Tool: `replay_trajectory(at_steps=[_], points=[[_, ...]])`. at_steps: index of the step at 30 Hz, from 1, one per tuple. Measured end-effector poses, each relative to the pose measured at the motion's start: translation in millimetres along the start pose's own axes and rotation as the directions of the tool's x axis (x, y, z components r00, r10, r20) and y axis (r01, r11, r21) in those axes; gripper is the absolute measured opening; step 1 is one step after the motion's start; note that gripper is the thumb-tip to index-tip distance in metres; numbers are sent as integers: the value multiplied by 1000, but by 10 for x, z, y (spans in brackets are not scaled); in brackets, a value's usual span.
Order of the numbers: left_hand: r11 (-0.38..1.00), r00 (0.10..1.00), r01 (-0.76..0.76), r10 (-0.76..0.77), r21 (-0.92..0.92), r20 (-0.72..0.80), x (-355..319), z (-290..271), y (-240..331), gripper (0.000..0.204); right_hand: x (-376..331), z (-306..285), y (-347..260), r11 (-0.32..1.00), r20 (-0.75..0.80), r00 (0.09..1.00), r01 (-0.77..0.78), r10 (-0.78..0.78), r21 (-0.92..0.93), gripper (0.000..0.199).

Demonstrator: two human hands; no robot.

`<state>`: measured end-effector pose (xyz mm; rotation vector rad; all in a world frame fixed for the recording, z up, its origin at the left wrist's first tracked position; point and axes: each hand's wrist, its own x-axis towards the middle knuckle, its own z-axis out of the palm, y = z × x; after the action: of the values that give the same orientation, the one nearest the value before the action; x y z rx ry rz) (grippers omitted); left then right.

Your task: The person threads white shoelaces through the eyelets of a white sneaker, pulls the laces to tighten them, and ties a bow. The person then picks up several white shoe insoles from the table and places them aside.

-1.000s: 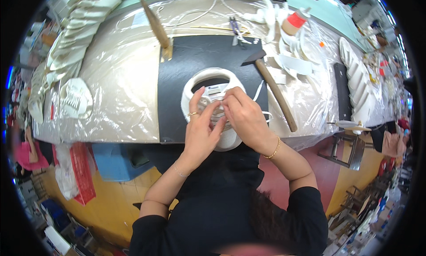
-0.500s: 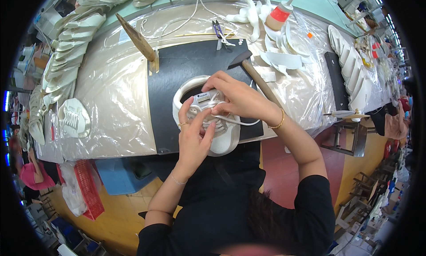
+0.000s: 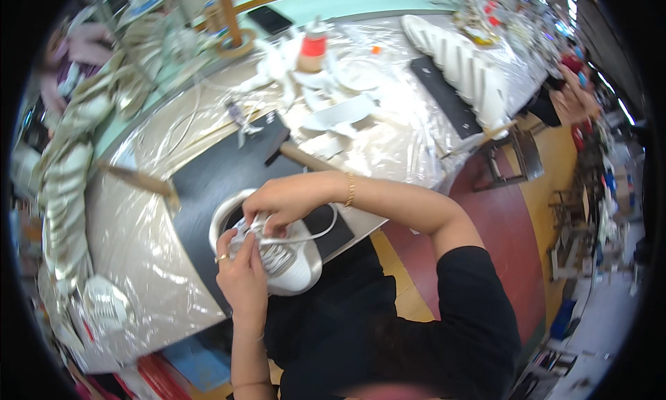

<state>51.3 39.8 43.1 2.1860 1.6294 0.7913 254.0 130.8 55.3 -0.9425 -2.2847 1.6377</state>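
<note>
A white lace-up shoe (image 3: 298,274) rests at the near edge of a black mat (image 3: 205,175), its toe toward me. My left hand (image 3: 243,272) is at the shoe's tongue and upper eyelets, its thumb and fingers pinching the white shoelace. From the right, my right hand (image 3: 295,197) reaches over the shoe's opening with its fingers closed on the same shoelace (image 3: 305,238). One loop of lace curves out to the right below that hand. The fingertips hide exactly how the lace runs between them.
Beyond my right hand lies a hammer (image 3: 305,157). A wooden stick (image 3: 135,177) sits at the mat's left. Farther back are small snips (image 3: 236,112), white cut pieces (image 3: 340,114) and a red-banded bottle (image 3: 313,46). Stacked shoe parts (image 3: 66,199) line the left; more (image 3: 461,71) line the right.
The view has swung to the right, so the table appears tilted and shifted left. Both hands stay on the lace, now closer together at the shoe's tongue.
</note>
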Motion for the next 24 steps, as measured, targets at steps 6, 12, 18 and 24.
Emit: replay_trajectory(at_steps=[6,12,18,24], points=[[922,966,220,-161,-318,202,128,62,2,20,-56,19,26,998,-17,999,37,-36,46,23],[889,970,195,-112,-414,215,104,112,-114,17,-60,46,133,969,-29,996,91,-86,230,25],[977,992,-14,41,-214,123,72,131,-134,16,-49,54,179,955,-6,996,91,-93,284,27],[858,961,219,-107,-464,257,76,-78,-223,9,59,84,198,991,-150,984,81,-96,-107,46]])
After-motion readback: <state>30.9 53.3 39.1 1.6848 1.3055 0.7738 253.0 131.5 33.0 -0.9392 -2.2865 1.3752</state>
